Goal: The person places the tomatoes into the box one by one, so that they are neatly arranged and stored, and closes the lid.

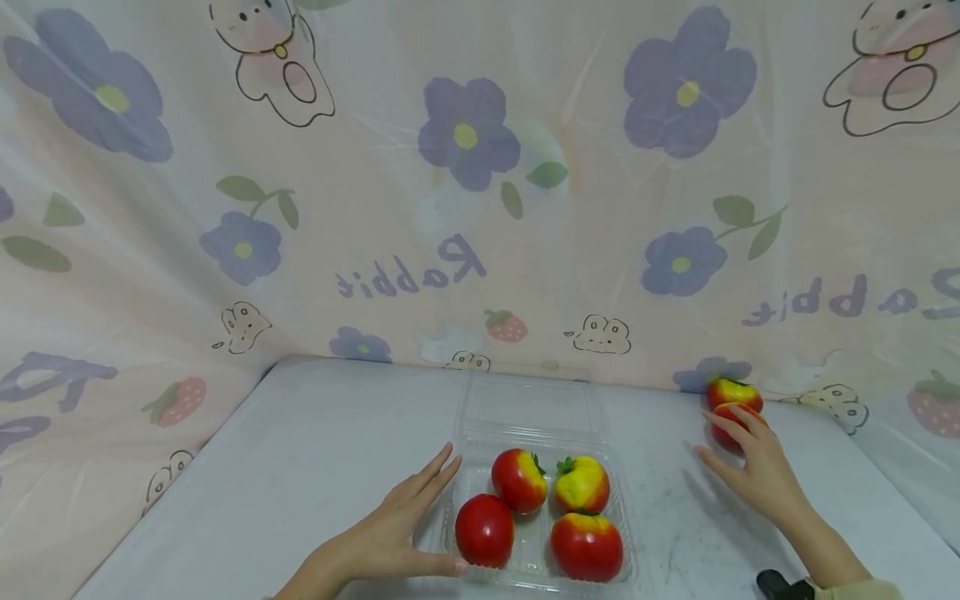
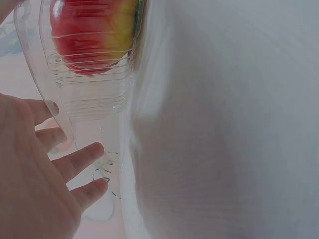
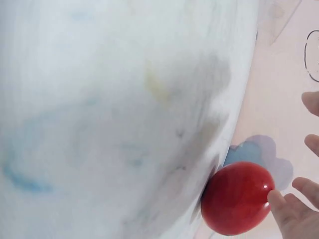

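A clear plastic clamshell box [image 1: 532, 554] holds several red-and-yellow tomatoes, among them a tomato [image 1: 484, 531] at the near left and a mostly yellow-topped one [image 1: 582, 484] at the far right. My left hand [image 1: 375, 533] is spread along the box's left side, fingers straight, thumb at the near corner; in the left wrist view its fingers lie by the clear wall. At the far right, my right hand [image 1: 765, 471] reaches over a red tomato [image 3: 237, 198], fingers extended. One fingertip appears to touch its side. Another tomato [image 1: 733, 394] sits just behind that one.
The box's clear lid [image 1: 532, 408] lies folded back toward the curtain. A printed curtain [image 1: 540, 275] rises behind the white table [image 1: 300, 467]. Near my right wrist is a black object [image 1: 783, 586], partly cut off by the frame.
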A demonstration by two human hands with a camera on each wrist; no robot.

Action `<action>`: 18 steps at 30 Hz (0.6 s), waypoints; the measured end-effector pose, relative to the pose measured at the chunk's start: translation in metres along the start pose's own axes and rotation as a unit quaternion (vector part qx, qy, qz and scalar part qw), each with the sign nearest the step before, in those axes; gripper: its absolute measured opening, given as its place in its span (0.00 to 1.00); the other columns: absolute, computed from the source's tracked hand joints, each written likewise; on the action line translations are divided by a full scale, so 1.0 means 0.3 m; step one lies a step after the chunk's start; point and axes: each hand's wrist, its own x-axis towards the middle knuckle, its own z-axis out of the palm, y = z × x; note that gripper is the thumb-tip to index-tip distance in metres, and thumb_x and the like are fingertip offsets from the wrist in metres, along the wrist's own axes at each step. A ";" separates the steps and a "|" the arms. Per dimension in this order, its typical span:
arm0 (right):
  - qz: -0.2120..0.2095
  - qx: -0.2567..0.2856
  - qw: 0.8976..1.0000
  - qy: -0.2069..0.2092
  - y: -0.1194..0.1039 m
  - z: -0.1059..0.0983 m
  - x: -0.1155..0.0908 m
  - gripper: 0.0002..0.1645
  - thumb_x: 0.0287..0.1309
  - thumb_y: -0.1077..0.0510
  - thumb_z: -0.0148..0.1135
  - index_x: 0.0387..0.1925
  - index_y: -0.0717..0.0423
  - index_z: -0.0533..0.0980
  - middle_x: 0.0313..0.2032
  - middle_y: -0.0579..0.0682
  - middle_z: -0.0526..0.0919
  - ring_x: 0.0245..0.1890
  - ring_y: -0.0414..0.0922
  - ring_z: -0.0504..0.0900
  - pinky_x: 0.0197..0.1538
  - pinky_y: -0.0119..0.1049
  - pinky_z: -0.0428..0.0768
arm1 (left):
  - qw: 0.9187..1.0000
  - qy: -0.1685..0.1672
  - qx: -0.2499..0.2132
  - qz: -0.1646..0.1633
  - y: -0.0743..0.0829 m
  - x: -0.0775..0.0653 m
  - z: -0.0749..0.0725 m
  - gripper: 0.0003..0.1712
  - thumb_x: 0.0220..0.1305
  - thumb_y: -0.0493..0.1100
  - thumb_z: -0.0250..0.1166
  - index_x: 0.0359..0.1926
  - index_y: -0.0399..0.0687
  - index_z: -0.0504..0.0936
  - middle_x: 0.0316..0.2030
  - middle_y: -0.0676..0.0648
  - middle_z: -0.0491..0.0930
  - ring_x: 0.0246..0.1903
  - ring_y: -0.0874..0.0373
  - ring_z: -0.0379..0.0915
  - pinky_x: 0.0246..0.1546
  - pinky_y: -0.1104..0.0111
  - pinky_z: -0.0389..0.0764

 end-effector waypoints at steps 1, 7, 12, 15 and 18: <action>0.006 -0.003 1.000 -0.003 0.003 -0.001 0.002 0.32 0.51 0.57 0.71 0.55 0.66 0.72 0.59 0.77 0.62 0.56 0.75 0.59 0.52 0.76 0.61 | 1.000 0.000 0.000 0.000 0.000 0.001 0.001 0.60 0.45 0.73 0.65 0.75 0.67 0.47 0.77 0.52 0.39 0.69 0.36 0.50 0.50 0.30 0.68; 0.037 -0.020 0.999 -0.024 0.015 -0.007 0.014 0.33 0.55 0.53 0.68 0.58 0.66 0.70 0.60 0.78 0.59 0.56 0.77 0.58 0.50 0.77 0.62 | 1.000 0.001 0.000 0.002 -0.001 0.003 0.004 0.60 0.44 0.73 0.65 0.75 0.67 0.47 0.77 0.51 0.39 0.69 0.36 0.50 0.51 0.30 0.67; 0.042 -0.033 0.998 -0.021 0.027 -0.011 0.024 0.33 0.55 0.54 0.68 0.58 0.69 0.70 0.60 0.79 0.59 0.56 0.76 0.58 0.50 0.76 0.65 | 1.000 0.001 0.000 0.000 0.000 0.002 0.004 0.59 0.45 0.72 0.65 0.75 0.69 0.47 0.77 0.51 0.39 0.69 0.36 0.50 0.50 0.30 0.68; 0.041 -0.041 0.998 -0.020 0.037 -0.014 0.029 0.32 0.53 0.57 0.68 0.57 0.69 0.70 0.60 0.78 0.59 0.56 0.75 0.58 0.47 0.74 0.68 | 1.000 0.000 0.000 -0.003 0.002 0.001 0.002 0.59 0.45 0.72 0.65 0.75 0.67 0.48 0.77 0.52 0.39 0.69 0.36 0.50 0.50 0.31 0.68; 0.041 -0.045 0.998 -0.012 0.045 -0.014 0.033 0.31 0.52 0.60 0.68 0.56 0.69 0.70 0.59 0.77 0.60 0.55 0.75 0.58 0.45 0.73 0.70 | 1.000 0.000 -0.001 -0.005 0.002 0.001 0.002 0.60 0.45 0.72 0.65 0.75 0.65 0.48 0.77 0.53 0.39 0.69 0.36 0.50 0.49 0.31 0.69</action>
